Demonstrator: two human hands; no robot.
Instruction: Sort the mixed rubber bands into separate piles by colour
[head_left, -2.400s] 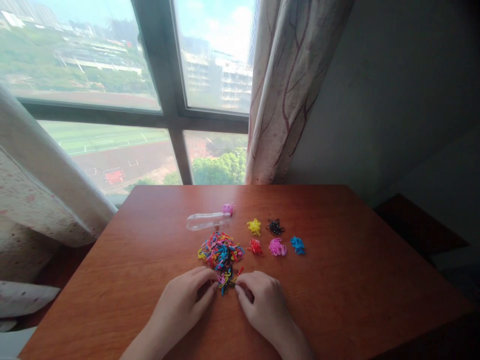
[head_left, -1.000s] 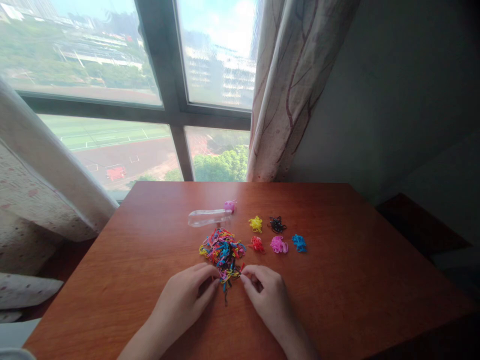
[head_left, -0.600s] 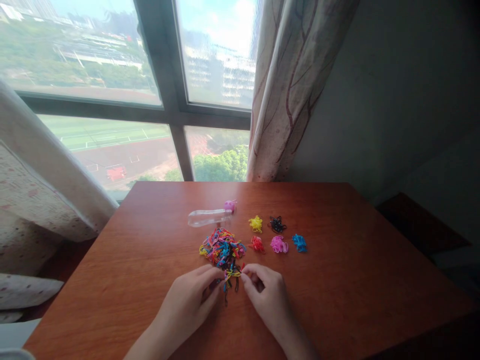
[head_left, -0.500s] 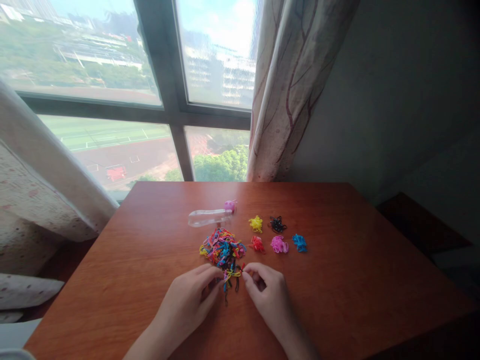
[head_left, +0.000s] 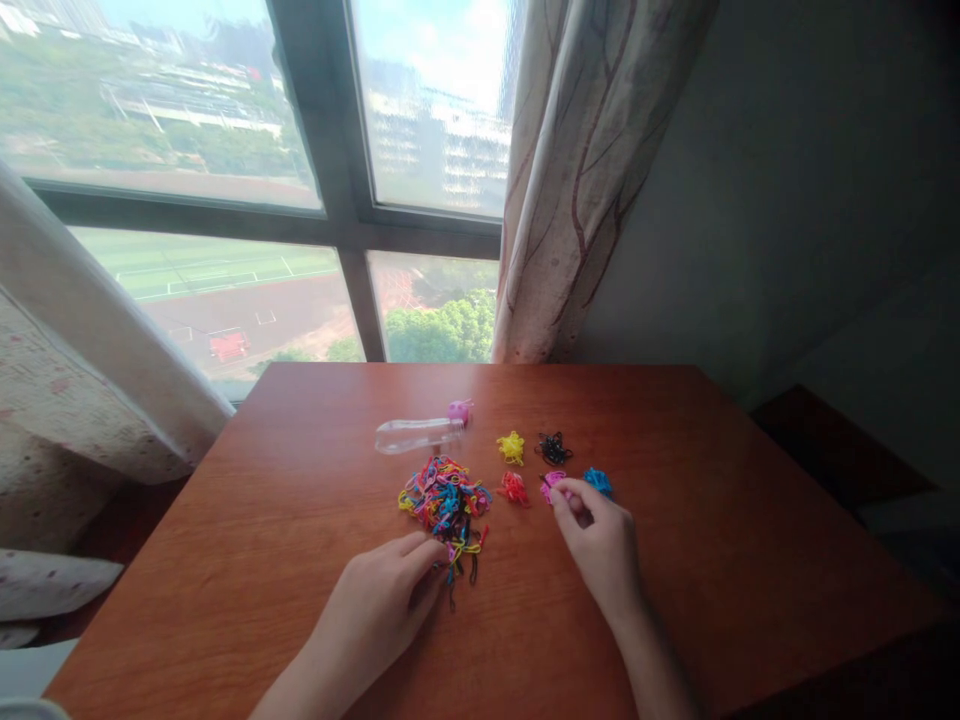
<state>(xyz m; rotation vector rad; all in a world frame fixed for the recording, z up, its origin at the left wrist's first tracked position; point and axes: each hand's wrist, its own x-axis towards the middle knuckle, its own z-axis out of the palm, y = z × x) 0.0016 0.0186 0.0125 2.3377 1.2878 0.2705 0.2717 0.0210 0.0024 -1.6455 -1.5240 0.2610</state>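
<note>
A heap of mixed-colour rubber bands (head_left: 446,495) lies on the wooden table, with a few bands trailing from its near side. My left hand (head_left: 390,585) rests at that near edge, fingers curled together against the trailing bands; what sits between its fingertips is hidden. Farther right, my right hand (head_left: 600,535) pinches a small black rubber band (head_left: 545,481). It hovers over the pink rubber bands (head_left: 553,487), partly covering them. The blue rubber bands (head_left: 598,481) lie just beyond its knuckles. Behind are the black rubber bands (head_left: 554,448).
Small piles of yellow rubber bands (head_left: 511,447) and red rubber bands (head_left: 514,489) lie right of the heap. A clear plastic bottle (head_left: 412,436) lies behind it, beside a pink cap (head_left: 460,412). The table (head_left: 247,560) ends at a window and curtain (head_left: 592,180).
My right hand has moved right and away from me, from the heap's near edge to the pink pile, carrying a black rubber band. My left hand has stayed nearly in place.
</note>
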